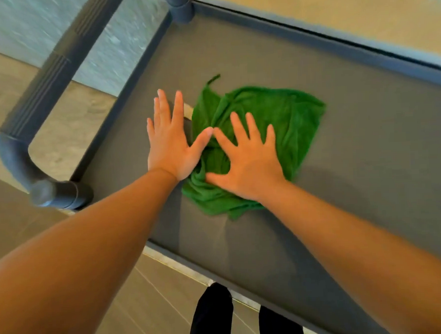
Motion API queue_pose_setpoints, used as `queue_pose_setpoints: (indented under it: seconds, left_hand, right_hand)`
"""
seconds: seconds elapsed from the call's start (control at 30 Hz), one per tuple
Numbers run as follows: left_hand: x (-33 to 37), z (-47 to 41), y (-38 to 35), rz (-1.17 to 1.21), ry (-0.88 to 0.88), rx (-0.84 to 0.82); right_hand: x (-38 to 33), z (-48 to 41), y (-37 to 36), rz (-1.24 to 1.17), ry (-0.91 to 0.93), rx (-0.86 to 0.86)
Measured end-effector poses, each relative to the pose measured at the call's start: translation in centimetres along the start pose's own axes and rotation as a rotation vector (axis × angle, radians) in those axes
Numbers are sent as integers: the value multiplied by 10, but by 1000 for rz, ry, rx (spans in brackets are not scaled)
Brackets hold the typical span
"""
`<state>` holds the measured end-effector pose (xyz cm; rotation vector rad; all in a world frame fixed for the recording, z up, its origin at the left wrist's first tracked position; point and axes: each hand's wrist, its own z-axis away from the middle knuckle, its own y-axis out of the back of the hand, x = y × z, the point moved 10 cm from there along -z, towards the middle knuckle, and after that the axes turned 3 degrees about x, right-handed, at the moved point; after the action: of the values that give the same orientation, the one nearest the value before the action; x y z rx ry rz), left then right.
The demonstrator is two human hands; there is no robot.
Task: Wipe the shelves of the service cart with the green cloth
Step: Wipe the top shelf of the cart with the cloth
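Green cloth under splayed right hand, left hand flat alongside

The grey cart shelf is carrying one crumpled green cloth, which is lying directly on it toward its left end.

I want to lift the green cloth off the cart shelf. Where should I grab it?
I'd pinch the cloth at its bunched middle, beside the right hand, from above: folds rise there, while its far edge lies flat on the shelf.
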<state>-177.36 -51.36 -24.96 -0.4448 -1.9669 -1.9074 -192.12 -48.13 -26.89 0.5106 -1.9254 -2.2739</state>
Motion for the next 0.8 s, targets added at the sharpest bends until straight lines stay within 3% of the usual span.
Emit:
queue_pose_setpoints:
  seconds: [0.23,0.63,0.7,0.8]
  left_hand:
    - [0,-1,-4,-54,-5,-35]
    - [25,16,-12,-293,-86,-78]
    - [42,36,-22,-252,-79,-99]
    - [60,76,-31,8,-1,-73]
  right_hand:
    - [-31,112,-18,-65,155,-90]
    - [49,220,-22,-54,-184,-126]
    - [45,214,-22,-62,-205,-120]
    - [42,209,-22,-72,-214,-96]
